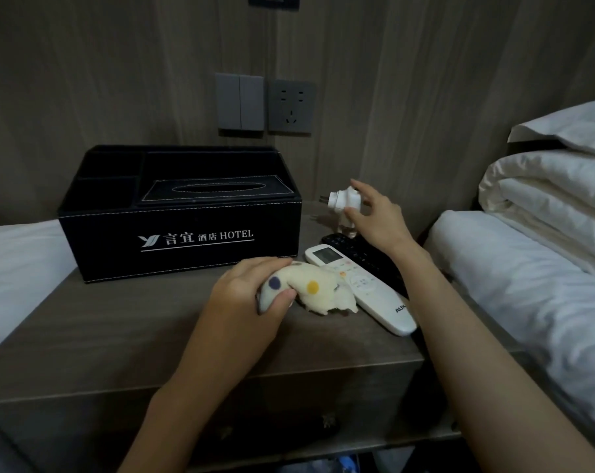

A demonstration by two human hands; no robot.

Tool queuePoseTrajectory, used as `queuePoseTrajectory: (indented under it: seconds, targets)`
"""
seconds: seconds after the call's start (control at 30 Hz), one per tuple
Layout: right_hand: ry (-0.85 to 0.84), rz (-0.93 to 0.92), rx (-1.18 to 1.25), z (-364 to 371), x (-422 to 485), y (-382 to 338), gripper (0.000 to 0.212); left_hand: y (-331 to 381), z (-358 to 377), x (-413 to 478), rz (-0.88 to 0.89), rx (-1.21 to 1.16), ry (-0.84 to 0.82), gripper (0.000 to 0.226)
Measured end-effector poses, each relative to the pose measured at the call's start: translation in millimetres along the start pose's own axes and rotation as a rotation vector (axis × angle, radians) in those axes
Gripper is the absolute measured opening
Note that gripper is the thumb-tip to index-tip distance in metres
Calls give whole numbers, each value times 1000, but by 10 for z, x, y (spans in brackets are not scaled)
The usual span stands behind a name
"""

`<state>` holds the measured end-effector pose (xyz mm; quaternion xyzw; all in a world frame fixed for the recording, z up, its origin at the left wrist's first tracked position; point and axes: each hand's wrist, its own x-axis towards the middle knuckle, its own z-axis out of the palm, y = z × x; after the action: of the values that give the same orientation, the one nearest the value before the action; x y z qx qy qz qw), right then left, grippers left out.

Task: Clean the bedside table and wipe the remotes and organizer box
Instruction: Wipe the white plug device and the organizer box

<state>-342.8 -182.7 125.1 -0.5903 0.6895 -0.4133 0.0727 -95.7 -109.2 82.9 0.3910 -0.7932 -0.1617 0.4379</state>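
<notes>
A black organizer box [183, 230] with a tissue slot and hotel lettering stands at the back left of the wooden bedside table [125, 332]. My left hand [251, 295] is shut on a bunched cream cloth with coloured dots [309, 288], resting on the tabletop in front of the box. A white remote [361, 288] lies diagonally just right of the cloth, with a black remote [354, 252] behind it, partly hidden by my right forearm. My right hand [378, 216] holds a white plug-in device [344, 203] with its fingertips, a little above the table.
A grey switch panel [240, 102] and a wall socket [291, 106] sit on the wood wall behind the table. A bed with folded white bedding [545, 199] borders the right side; another white mattress [19, 264] borders the left.
</notes>
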Motion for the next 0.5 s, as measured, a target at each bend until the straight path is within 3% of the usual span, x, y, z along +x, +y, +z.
queuePoseTrajectory:
  seconds: [0.23, 0.5]
  targets:
    - [-29, -10, -118, -59, -52, -22, 61, 35, -58, -13, -47, -97, 62, 30]
    - [24, -298, -213, -199, -395, -606, 46, 19, -382, -74, -87, -81, 251, 32]
